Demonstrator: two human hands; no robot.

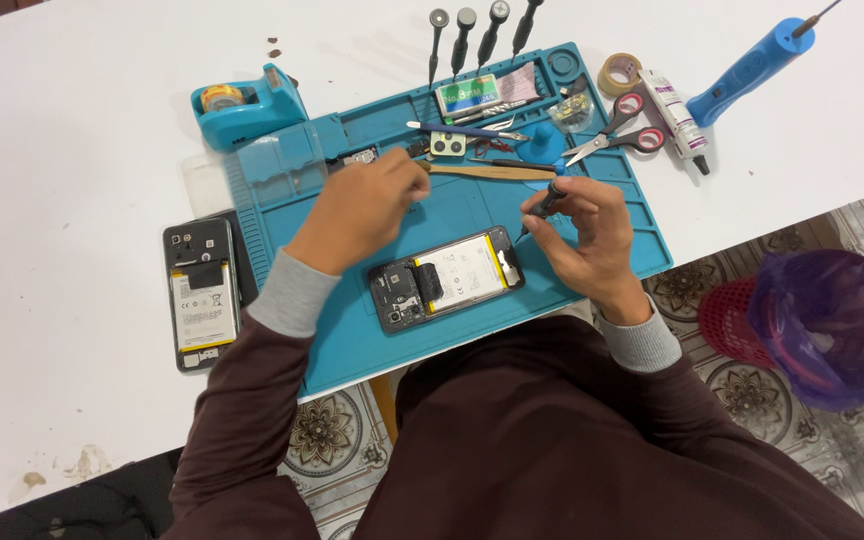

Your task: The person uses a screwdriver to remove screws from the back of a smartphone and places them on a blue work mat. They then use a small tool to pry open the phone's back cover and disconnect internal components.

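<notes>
An opened phone (447, 277), back cover off and its pale battery showing, lies slantwise near the front edge of a blue work mat (352, 345) on a white table (72, 150). The right hand (587, 235) is just above and to the right of it, fingers pinched closed round a small dark screwdriver (549, 203) whose tip points down toward the phone's upper right corner but seems to stand a little clear of it. The left hand (362, 210) is further up the mat, fingers curled together over a spot by the small trays; whether it grips anything I cannot tell. The work looks to be at the screw stage, a driver held ready while the other hand deals with a small part; the tip would have to be seated squarely in a tiny screw head. Around them: a tan spudger (492, 172), scissors (617, 135), a row of drivers (482, 30), a tape dispenser (247, 105), a blue power tool (747, 65), and a second opened phone (200, 292) left of the mat.
</notes>
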